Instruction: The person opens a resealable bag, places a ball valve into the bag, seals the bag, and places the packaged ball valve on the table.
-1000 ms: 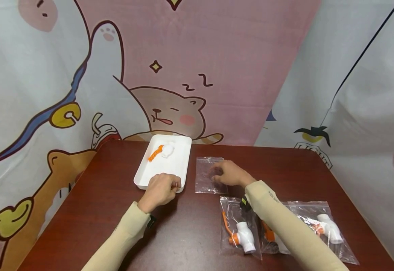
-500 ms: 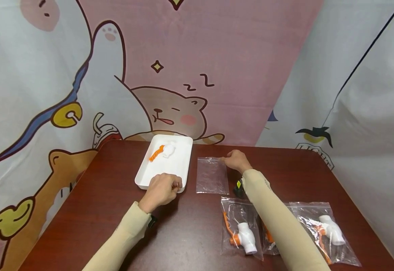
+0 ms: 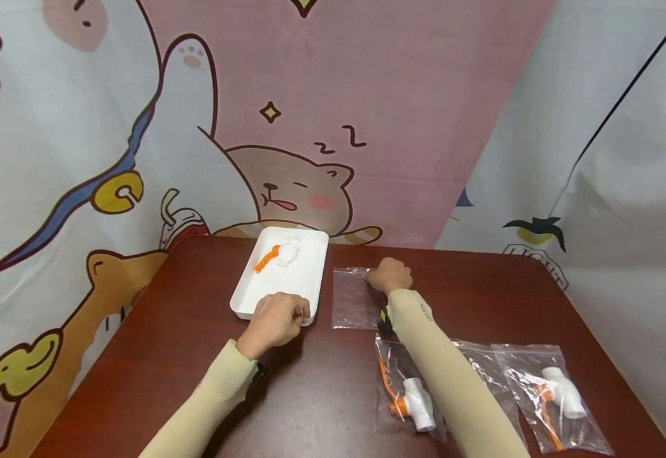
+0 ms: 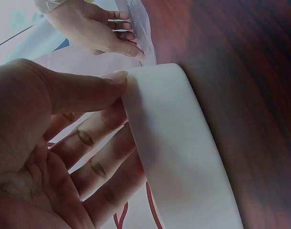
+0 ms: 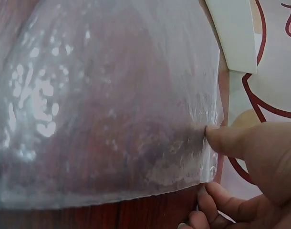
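Observation:
My left hand (image 3: 278, 321) grips the near rim of a white plastic tray (image 3: 247, 289), thumb on one side of the wall and fingers on the other, as the left wrist view shows. Inside the tray lies a white ball valve (image 3: 288, 253) with an orange handle. To the tray's right, a clear zip bag (image 3: 351, 305) lies flat on the table with nothing visible inside. My right hand (image 3: 391, 275) pinches its far right corner by the zip edge; in the right wrist view the thumb (image 5: 226, 139) presses the film and the other fingers curl at the bag's edge.
Right of centre, a zip bag (image 3: 387, 423) holds another white and orange valve (image 3: 417, 404). Farther right lies one more bagged valve (image 3: 563, 393). Between them, a bag (image 3: 484, 366) is partly covered by my right forearm. A printed cloth (image 3: 413, 127) hangs behind the table.
My right hand went from hovering over the flat bag to its far right corner and now pinches it there. The left hand stays on the tray rim.

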`<state>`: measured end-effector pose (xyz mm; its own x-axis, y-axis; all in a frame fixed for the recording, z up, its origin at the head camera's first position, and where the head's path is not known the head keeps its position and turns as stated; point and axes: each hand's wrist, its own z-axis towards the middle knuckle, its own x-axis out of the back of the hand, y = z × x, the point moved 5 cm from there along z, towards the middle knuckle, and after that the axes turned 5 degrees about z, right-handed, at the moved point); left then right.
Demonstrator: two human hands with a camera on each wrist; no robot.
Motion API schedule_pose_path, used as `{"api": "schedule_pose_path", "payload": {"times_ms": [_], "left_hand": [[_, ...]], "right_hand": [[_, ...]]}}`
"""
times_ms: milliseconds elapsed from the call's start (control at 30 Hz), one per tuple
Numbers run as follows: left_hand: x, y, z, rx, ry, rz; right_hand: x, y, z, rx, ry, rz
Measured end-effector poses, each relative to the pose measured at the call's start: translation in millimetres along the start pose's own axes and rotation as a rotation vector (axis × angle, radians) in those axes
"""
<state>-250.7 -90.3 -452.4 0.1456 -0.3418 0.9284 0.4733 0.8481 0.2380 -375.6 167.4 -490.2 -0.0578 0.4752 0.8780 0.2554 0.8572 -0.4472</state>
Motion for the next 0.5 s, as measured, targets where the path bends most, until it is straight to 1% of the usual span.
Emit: {"api": "schedule_pose_path", "payload": {"times_ms": [100, 267, 367, 500], "left_hand": [[0.4, 0.4, 0.2, 0.003, -0.002, 0.008], [0.8, 0.6, 0.4, 0.007, -0.003, 0.013], [0.3, 0.3, 0.2, 0.01, -0.002, 0.008], [-0.5, 0.0, -0.4, 0.013, 0.002, -0.001]], "right_hand": [[-1.6, -0.3, 0.2, -0.013, 0.002, 0.002], [0.0, -2.0, -1.3, 0.002, -0.003, -0.008], [0.7, -3.0, -2.2, 0.016, -0.017, -0.006], [2.3, -2.7, -1.4, 0.051, -0.042, 0.022]]}}
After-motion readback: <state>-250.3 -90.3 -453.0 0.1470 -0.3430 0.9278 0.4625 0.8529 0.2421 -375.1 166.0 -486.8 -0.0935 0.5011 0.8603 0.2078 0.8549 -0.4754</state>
